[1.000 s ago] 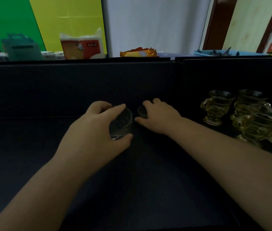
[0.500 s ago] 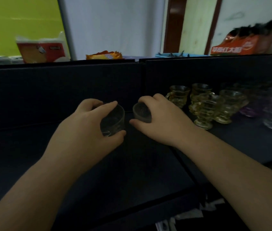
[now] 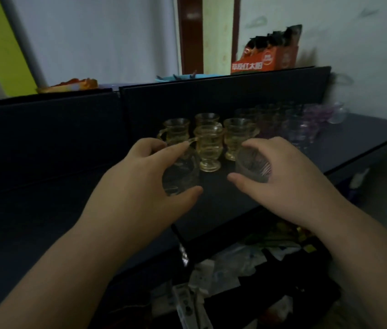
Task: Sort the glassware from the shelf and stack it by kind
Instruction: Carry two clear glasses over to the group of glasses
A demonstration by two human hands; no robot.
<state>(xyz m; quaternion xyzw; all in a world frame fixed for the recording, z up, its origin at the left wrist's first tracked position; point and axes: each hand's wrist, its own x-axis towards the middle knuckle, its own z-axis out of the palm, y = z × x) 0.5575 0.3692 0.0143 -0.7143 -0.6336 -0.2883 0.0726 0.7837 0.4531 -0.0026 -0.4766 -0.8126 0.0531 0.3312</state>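
So I carried two clear glasses toward sorted groups; judged best to keep both upright, set them down apart from yellow cups (image 3: 209, 148), clear of their handles

Left hand (image 3: 140, 186) wrapped round clear glass (image 3: 180, 176), thumb under, fingers over top; glass held above dark shelf (image 3: 344, 148)

Right hand (image 3: 280, 179) curled round ribbed glass (image 3: 253, 166), glass tilted, mouth toward me

Purple glasses (image 3: 301, 131) stood farther right, blurred; both forearms reached forward, wrists level

Two bare forearms, no sleeves; left hand (image 3: 140, 186), right hand (image 3: 289, 181) ungloved.
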